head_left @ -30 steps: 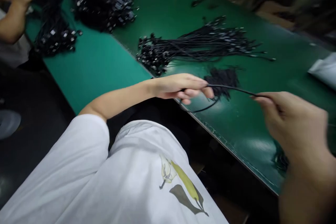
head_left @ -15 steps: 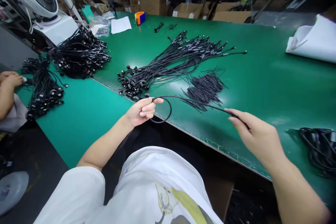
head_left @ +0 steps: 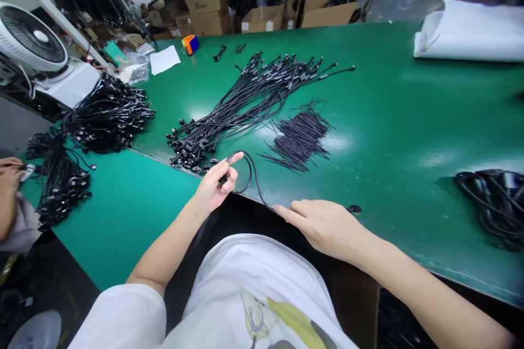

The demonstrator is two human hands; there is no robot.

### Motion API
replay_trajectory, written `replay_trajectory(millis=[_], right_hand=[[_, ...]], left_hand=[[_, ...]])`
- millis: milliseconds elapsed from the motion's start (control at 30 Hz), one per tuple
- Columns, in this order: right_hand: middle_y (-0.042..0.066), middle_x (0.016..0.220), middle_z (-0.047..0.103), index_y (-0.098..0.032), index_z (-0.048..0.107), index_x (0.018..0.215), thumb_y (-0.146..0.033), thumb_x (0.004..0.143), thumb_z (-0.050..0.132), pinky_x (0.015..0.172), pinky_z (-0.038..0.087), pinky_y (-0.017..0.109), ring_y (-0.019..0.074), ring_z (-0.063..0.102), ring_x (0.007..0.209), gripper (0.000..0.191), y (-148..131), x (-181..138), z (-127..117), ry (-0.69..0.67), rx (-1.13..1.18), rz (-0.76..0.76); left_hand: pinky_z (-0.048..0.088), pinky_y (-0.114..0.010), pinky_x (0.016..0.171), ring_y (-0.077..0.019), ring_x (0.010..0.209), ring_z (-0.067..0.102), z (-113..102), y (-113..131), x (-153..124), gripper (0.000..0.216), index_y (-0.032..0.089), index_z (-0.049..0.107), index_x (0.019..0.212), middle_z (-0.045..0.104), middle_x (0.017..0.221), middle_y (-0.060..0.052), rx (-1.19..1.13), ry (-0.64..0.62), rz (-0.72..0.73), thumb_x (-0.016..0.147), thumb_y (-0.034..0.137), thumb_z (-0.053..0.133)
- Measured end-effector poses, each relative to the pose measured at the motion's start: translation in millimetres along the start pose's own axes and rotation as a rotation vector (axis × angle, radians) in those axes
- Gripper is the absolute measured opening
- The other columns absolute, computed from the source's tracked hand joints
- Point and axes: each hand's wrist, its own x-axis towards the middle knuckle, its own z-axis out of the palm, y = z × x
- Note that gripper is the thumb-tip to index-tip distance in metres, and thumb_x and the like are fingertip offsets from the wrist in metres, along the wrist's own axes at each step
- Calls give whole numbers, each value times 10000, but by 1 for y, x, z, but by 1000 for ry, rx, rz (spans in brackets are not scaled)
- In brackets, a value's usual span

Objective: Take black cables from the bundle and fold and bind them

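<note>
My left hand [head_left: 216, 184] is closed on a black cable [head_left: 257, 174], its index finger stretched along the start of a loop. From that loop the cable bends down to my right hand [head_left: 323, 226], whose fingers pinch it just over the table's front edge. A dark connector end [head_left: 353, 209] shows beyond my right knuckles. Behind my left hand lies a long bundle of black cables [head_left: 245, 98] with connectors at both ends. Right of that bundle is a pile of short, thin black ties [head_left: 303, 139].
More cable heaps [head_left: 110, 114] lie at the left, near a white fan [head_left: 39, 38] and another person's hands [head_left: 10, 172]. On the green table [head_left: 388, 136] are a coiled cable in plastic [head_left: 493, 202], a white roll [head_left: 470, 32], a paper sheet [head_left: 165, 60] and an orange-blue tape roll [head_left: 190, 44].
My right hand has moved left and closer to my left hand with the cable. The stretched length now bends down in a curve. The view has shifted somewhat to the right.
</note>
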Motion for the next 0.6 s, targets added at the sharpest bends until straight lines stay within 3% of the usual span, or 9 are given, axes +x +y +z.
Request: replay_trajectory(millis=[67,133,233,333,400,500,600], right_hand=[[19,698,596,-161,669,1106,-27,840,464,554,287,291,131,503,575,361,-1,5,1,-32,76,-23],[20,707,621,-168,669,1076,-65,875,478,566,295,283,133,517,577,296,-3,10,1,-63,149,-45],[25,748,668,-180,658,1071,-163,966,461,595,324,271,138,561,613,224,-2,17,-1,-25,217,-36],[25,750,679,-175,637,1028,-349,1015,471,599,335,263,145,596,654,241,4,18,-5,95,214,164],[19,709,660,-173,619,915,-466,1001,489,591,334,259,144,590,642,332,8,15,-6,160,211,316],[13,675,635,-186,582,780,-481,1012,454,590,327,255,134,563,621,397,10,9,-3,194,247,376],[14,679,626,-187,580,759,-440,1023,444,595,318,255,133,546,630,390,10,5,2,165,296,338]], left_hand=[[387,-173,476,-57,495,517,8,-5,0,431,187,681,1190,652,679,4,113,-14,-14,839,436,690],[514,-236,665,-137,733,682,18,-11,-4,418,186,696,1113,739,888,-68,229,-68,-21,827,491,695],[519,-319,885,-197,956,702,32,-20,-14,351,185,691,985,741,1038,-97,460,-199,-9,881,514,625],[501,-277,709,-136,669,648,40,-25,-21,355,185,638,920,702,764,-37,668,-345,-117,926,528,547],[448,-258,589,-90,475,503,41,-28,-22,390,180,593,905,600,599,22,644,-401,-199,920,565,535],[477,-275,636,-73,444,431,41,-33,-18,435,166,576,923,513,539,59,487,-427,-236,882,600,578],[497,-284,670,-85,503,498,43,-38,-14,442,153,578,918,565,600,26,427,-478,-285,860,589,620]])
